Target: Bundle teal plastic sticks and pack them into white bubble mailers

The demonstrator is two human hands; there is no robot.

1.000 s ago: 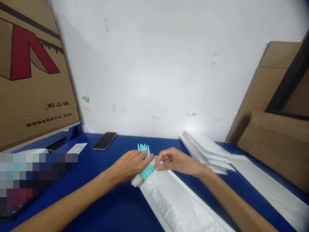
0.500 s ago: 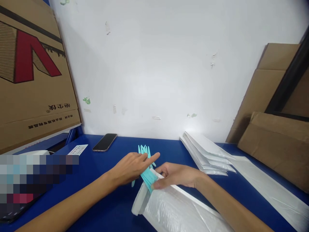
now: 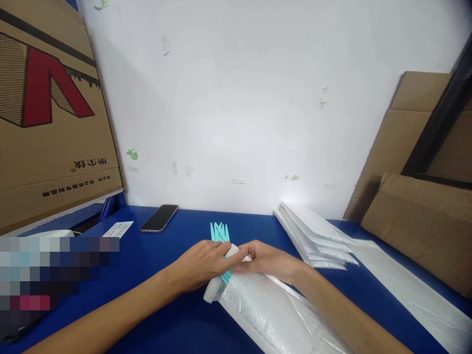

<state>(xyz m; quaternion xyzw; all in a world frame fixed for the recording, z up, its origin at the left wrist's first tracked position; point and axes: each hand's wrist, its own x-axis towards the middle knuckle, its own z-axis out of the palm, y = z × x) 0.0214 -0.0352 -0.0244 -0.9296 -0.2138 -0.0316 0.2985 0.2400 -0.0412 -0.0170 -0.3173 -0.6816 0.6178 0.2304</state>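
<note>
Several turquoise plastic pieces with pronged ends [image 3: 220,232] lie at the mouth of a white padded bag [image 3: 273,309], their lower ends inside its opening. My left hand [image 3: 208,263] curls over the pieces and the bag's upper edge, hiding their middle. From the right, my right hand [image 3: 267,260] pinches the bag's rim, its fingertips touching those of my left hand. The bag slants down towards the lower right, under my right forearm.
A stack of white padded bags [image 3: 313,236] is at the right, beside a long white sheet [image 3: 409,290]. A phone [image 3: 160,218] and a printed card [image 3: 118,229] lie on the blue table [image 3: 147,255]. Cardboard boxes [image 3: 66,147] stand at both sides.
The bag's mouth has moved up around the turquoise pieces, covering more of them. My left hand's extended index finger has folded down onto the bag's edge, and my right hand has shifted slightly up.
</note>
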